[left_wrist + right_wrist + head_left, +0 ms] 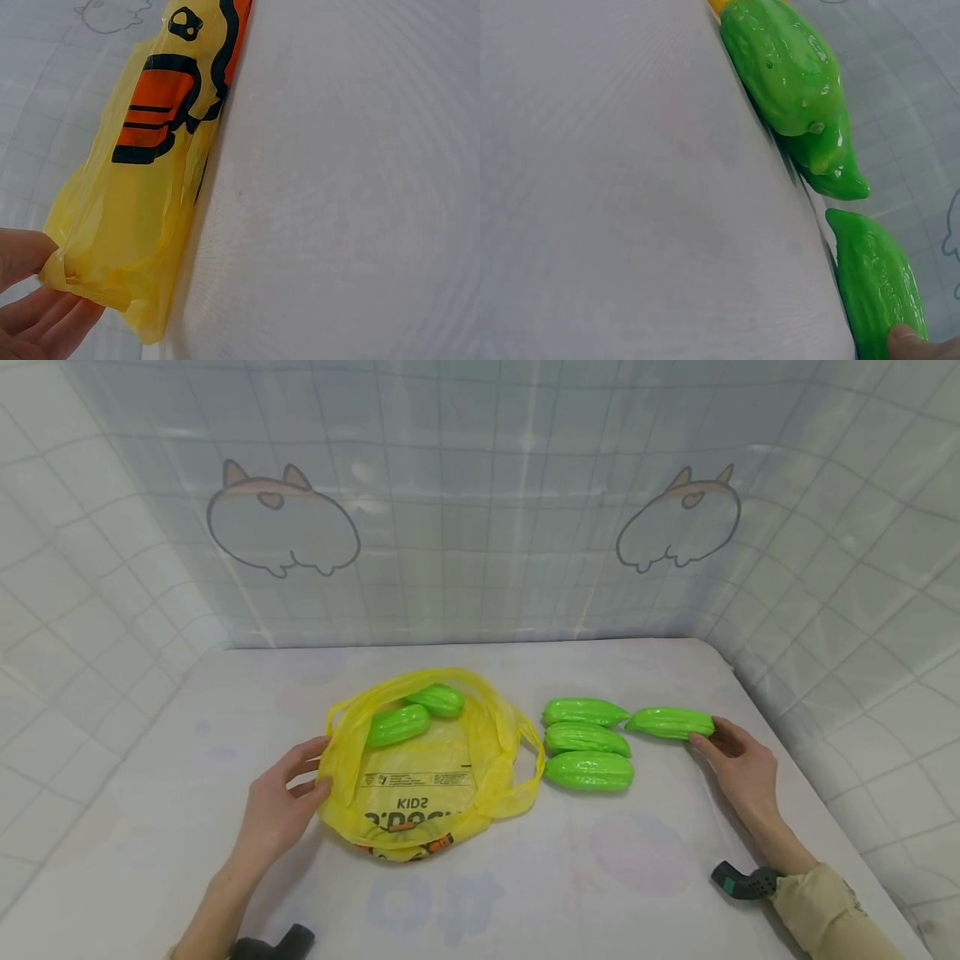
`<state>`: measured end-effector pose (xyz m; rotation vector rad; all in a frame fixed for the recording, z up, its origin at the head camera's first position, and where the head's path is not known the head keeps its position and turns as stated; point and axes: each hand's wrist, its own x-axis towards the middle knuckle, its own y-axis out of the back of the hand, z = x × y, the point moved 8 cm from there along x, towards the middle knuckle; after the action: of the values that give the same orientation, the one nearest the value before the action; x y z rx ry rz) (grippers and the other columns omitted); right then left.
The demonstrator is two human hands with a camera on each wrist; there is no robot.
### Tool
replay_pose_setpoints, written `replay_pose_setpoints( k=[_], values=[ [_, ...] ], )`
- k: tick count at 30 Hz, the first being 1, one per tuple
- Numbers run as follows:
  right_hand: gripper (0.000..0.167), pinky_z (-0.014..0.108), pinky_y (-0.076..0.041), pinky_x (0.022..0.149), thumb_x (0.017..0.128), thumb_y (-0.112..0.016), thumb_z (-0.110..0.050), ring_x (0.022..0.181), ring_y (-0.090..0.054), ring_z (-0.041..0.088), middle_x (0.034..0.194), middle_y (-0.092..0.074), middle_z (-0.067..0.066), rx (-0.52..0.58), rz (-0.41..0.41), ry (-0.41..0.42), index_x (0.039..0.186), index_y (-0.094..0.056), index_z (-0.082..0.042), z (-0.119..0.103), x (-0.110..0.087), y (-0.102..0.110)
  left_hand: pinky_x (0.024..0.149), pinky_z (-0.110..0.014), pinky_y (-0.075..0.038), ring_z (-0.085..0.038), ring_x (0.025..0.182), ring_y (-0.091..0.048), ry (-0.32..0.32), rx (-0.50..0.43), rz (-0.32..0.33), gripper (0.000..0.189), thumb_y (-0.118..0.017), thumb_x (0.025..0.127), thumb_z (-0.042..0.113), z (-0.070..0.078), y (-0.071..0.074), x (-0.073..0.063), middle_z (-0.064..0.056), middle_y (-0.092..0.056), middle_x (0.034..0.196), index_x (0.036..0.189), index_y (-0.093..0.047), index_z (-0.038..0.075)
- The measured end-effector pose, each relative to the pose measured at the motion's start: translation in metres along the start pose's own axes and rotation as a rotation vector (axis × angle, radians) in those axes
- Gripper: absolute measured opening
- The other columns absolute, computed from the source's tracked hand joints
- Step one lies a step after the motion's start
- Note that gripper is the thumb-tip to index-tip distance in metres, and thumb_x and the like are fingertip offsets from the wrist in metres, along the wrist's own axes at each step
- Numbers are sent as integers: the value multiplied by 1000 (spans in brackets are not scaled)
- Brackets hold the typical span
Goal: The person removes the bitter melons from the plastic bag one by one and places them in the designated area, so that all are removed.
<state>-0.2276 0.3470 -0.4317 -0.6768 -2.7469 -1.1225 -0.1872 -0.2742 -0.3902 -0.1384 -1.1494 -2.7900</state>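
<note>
A yellow plastic bag (416,760) lies with its mouth spread, printed lettering showing through and two glossy green bitter melons (398,725) inside. At the bag's left rim, my left hand (281,797) pinches the plastic between thumb and fingers; in the left wrist view the fingers (56,319) sit under a bunched corner. My right hand (738,768) grips the blunt right end of another ridged bitter melon (670,723), its thumb (904,334) on the near side. That melon lies lengthwise, its pointed tip toward the other melons.
Three more bitter melons (588,772) lie stacked in a column between the bag and my right hand. The bag's handle loop (531,760) reaches close to them. A pale tabletop (555,877) meets tiled-pattern walls (480,527) at the back and sides.
</note>
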Motion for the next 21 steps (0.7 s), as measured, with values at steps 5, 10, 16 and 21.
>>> replay_pose_setpoints(
  k=[5,10,16,21],
  values=[
    [59,5,-37,80,93,-69,-40,89,-44,-21,127,-67,19,2,7,13,140,-57,-6,-1,0,0,94,-37,-54,-35,124,-56,-6,1,2,56,-62,95,6,0,0,0,-16,-51,147,148,-47,12],
    [61,4,-38,78,92,-70,-41,90,-46,-17,127,-66,19,8,11,13,139,-57,-4,-2,-1,0,92,-22,-55,-34,123,-56,-10,-4,5,56,-62,95,5,-2,0,1,-15,-52,147,148,-47,12],
    [63,21,-48,94,93,-68,-43,110,-62,14,133,-63,18,-10,-5,-3,142,-54,-7,-1,-1,0,93,-30,-55,-34,124,-56,-9,-1,4,55,-62,95,6,-3,-1,1,-15,-51,147,148,-47,13],
    [64,52,-45,108,93,-68,-40,124,-57,40,140,-57,22,19,-25,-4,145,-51,-6,0,-2,-2,93,-34,-55,-34,124,-56,-5,0,0,56,-62,95,6,-4,-1,1,-15,-51,147,148,-47,13]
  ],
)
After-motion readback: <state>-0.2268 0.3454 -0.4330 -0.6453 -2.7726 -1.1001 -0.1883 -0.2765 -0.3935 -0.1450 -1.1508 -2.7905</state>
